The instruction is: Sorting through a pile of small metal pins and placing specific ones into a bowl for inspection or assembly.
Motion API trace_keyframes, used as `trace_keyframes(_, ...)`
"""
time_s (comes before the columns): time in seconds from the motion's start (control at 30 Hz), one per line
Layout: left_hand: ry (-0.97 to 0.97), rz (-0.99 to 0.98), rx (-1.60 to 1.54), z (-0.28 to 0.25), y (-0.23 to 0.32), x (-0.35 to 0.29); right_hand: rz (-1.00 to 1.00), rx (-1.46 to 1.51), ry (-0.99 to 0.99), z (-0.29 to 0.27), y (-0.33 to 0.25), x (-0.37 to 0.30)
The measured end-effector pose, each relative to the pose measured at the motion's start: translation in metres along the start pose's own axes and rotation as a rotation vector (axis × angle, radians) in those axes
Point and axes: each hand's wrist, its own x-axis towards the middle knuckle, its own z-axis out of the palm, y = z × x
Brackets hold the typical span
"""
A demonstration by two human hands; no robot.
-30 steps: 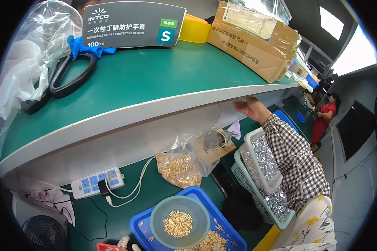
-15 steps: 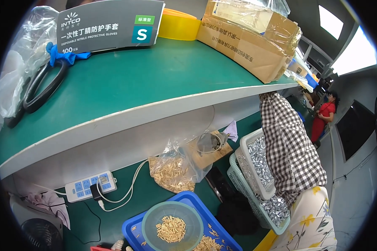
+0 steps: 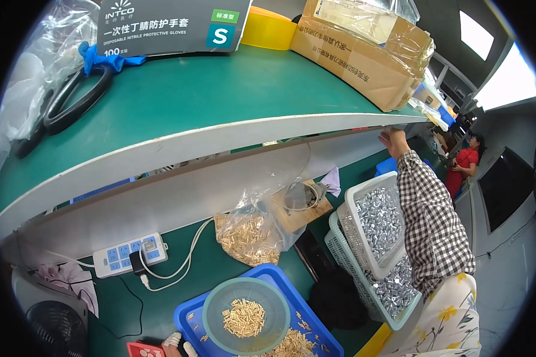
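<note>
Pale panel (image 3: 220,189) runs lengthwise left-to-right toward your right hand (image 3: 394,141); I cannot tell how it or your left hand (image 3: 173,345) grips. Green bowl (image 3: 247,290) holds golden pins (image 3: 244,317).

A dark grey glove box (image 3: 167,33) stands in the upper left of the frame, with a yellow roll (image 3: 268,30) just beside it at top centre. Right of that sits a taped cardboard box (image 3: 357,53). Crumpled clear plastic (image 3: 41,71) fills the far upper left, near a black loop handle (image 3: 52,122) with a blue strip (image 3: 104,59) knotted at its top. At lower left, a white power strip (image 3: 116,259) carries a black adapter (image 3: 137,263); a lilac cloth (image 3: 71,279) hangs above a dark fan (image 3: 56,327). At far right, a person in red (image 3: 466,160) stands near a black wall panel (image 3: 507,187).
</note>
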Motion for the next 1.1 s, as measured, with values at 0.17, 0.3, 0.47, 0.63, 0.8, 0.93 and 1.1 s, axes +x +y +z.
trace_keyframes(0.17,-0.154,-0.229,-0.334,0.002,-0.004,-0.018,-0.089,-0.137,-0.045,-0.045,0.000,-0.081)
trace_keyframes(0.3,-0.160,-0.322,-0.433,-0.005,-0.010,-0.035,-0.211,-0.267,-0.397,-0.020,-0.022,-0.238)
trace_keyframes(0.47,-0.128,-0.320,-0.509,0.008,-0.017,-0.061,-1.005,-0.642,-1.056,-0.027,-0.015,-0.410)
trace_keyframes(0.63,-0.107,-0.354,-0.637,0.008,-0.006,-0.071,-1.260,-0.651,-1.239,-0.041,0.020,-0.471)
trace_keyframes(0.8,-0.005,-0.167,-0.488,-0.005,-0.023,-0.073,-1.110,-0.400,-0.903,-0.038,0.092,-0.487)
trace_keyframes(0.93,0.006,-0.217,-0.571,-0.013,-0.026,-0.080,-0.739,-0.102,-0.809,-0.038,0.127,-0.499)
trace_keyframes(1.1,0.020,-0.119,-0.610,-0.010,-0.021,-0.083,-0.419,-0.115,-0.769,-0.046,0.131,-0.485)
